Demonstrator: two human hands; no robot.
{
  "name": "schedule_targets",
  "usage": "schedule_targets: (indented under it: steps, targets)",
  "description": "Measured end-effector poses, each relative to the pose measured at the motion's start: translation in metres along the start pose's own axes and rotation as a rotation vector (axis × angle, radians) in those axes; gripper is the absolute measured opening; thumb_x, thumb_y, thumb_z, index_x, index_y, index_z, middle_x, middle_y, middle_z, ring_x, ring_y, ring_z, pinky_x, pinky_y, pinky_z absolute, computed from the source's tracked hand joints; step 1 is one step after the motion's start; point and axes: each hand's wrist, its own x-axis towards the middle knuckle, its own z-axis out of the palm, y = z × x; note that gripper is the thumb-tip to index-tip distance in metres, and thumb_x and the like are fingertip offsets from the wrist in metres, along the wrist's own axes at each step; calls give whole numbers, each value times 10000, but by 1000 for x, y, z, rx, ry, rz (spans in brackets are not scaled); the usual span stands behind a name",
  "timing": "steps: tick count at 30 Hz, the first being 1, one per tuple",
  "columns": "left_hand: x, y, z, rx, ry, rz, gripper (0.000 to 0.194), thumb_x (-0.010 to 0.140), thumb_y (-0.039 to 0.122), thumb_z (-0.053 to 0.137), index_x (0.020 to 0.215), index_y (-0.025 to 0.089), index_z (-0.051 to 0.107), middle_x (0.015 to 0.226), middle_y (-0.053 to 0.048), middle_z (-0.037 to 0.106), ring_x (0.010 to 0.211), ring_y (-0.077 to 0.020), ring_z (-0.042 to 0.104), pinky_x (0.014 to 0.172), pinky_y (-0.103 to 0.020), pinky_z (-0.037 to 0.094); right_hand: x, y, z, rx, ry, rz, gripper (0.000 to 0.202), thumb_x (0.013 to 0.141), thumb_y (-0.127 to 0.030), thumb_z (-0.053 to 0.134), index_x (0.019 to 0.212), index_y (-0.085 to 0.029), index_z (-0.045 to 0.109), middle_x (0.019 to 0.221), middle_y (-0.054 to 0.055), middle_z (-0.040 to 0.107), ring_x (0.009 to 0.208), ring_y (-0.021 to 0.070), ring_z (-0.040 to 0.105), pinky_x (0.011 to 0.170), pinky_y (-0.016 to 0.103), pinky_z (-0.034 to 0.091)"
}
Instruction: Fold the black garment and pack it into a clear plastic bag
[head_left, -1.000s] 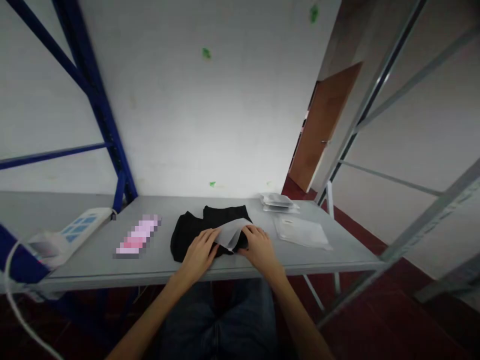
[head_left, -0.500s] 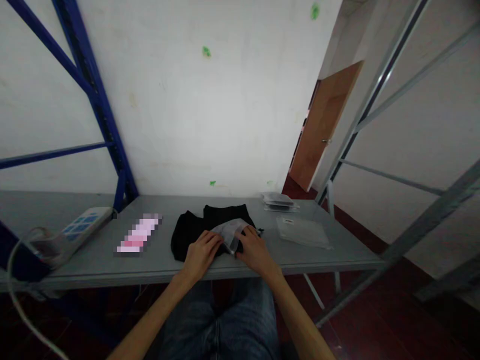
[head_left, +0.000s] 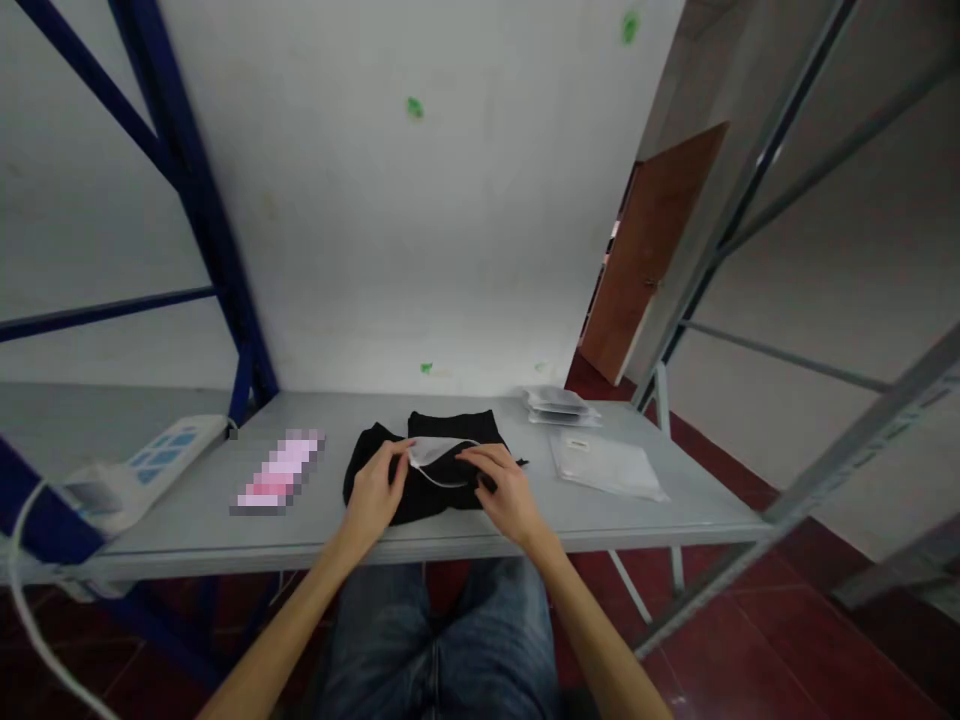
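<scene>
A black cloth garment (head_left: 405, 505) lies bunched near the front edge of the table. On top of it is a thin white, partly see-through piece (head_left: 431, 452) with a narrow white rim that curves into a loop, black showing inside. My left hand (head_left: 373, 490) pinches the left corner of this piece between thumb and fingers. At its right side, my right hand (head_left: 510, 490) has bent fingers closed at the rim, over the black cloth. The fingertips partly hide what the right hand grips.
Frosted plastic bags (head_left: 607, 467) lie flat to the right, with a small stack of packets (head_left: 559, 405) behind them. A blurred-out phone-shaped item (head_left: 281, 470) and a white power strip (head_left: 169, 460) are on the left. Blue (head_left: 202, 210) and grey metal posts flank the grey table (head_left: 637, 525).
My left hand has shifted left and my right hand slightly up, so they are farther apart. The white piece, crumpled before, is now spread with its rim curved open.
</scene>
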Motion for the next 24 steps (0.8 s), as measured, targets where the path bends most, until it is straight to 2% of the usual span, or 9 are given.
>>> schedule_targets:
  steps: [3, 6, 8, 10, 12, 15, 18, 20, 24]
  targets:
    - [6, -7, -13, 10, 79, -116, 247, 1051, 419, 434, 1107, 228, 581, 1167, -102, 755, 1062, -260, 732, 926, -419, 576, 5, -7, -10, 214, 52, 111, 465, 838, -82, 523, 1224, -272, 701, 1265, 71, 678, 1209, 228, 615, 951, 368, 567]
    - [12, -11, -24, -3, 158, -189, 233, 1029, 446, 462, 1008, 234, 555, 1116, -100, 772, 1033, -266, 745, 888, -402, 584, 8, -6, -14, 311, 145, 238, 342, 866, -212, 554, 1165, -245, 717, 1248, 91, 664, 1163, 243, 633, 841, 334, 587]
    - [15, -13, -30, 19, 211, -218, 235, 1017, 461, 471, 974, 240, 542, 1095, -101, 774, 1031, -272, 746, 887, -404, 581, 9, 0, -13, 413, 215, 333, 318, 867, -297, 584, 1150, -232, 714, 1124, 79, 689, 975, 222, 665, 702, 298, 582]
    - [17, -16, -35, 65, 269, -247, 251, 1002, 478, 475, 959, 240, 544, 1045, -100, 772, 1008, -281, 748, 875, -409, 577, 8, 7, -11, 578, 253, 441, 333, 857, -364, 627, 1152, -229, 704, 1002, 52, 698, 777, 182, 639, 536, 243, 526]
    - [18, -20, -39, 124, 317, -285, 264, 985, 488, 481, 946, 237, 553, 979, -94, 762, 970, -290, 748, 856, -415, 574, 7, 12, -9, 715, 269, 516, 367, 836, -399, 680, 1165, -237, 697, 1003, 40, 700, 736, 167, 635, 493, 222, 517]
    - [19, -27, -46, 173, 375, -339, 268, 966, 488, 489, 942, 232, 564, 932, -89, 744, 933, -298, 742, 843, -425, 569, 6, 18, -5, 763, 293, 541, 432, 797, -352, 714, 1219, -260, 686, 1178, 48, 694, 916, 200, 684, 660, 288, 629]
    - [20, -31, -51, 157, 435, -363, 262, 954, 481, 503, 938, 227, 567, 919, -87, 736, 926, -291, 736, 850, -421, 571, 6, 28, 3, 684, 287, 494, 458, 791, -265, 632, 1247, -263, 675, 1300, 54, 659, 1071, 222, 677, 808, 356, 651]
    - [20, -32, -54, 131, 469, -370, 265, 946, 482, 513, 938, 224, 572, 908, -85, 731, 913, -282, 734, 850, -414, 576, 5, 38, 11, 530, 257, 457, 456, 797, -200, 540, 1224, -250, 692, 1328, 66, 642, 1133, 221, 668, 883, 380, 633]
    - [21, -29, -52, 28, 484, -389, 298, 934, 513, 529, 949, 218, 575, 917, -86, 722, 917, -277, 729, 828, -407, 590, 0, 53, 20, 88, 95, 401, 513, 783, -55, 426, 1125, -241, 760, 1291, 75, 669, 1226, 206, 638, 1083, 428, 521]
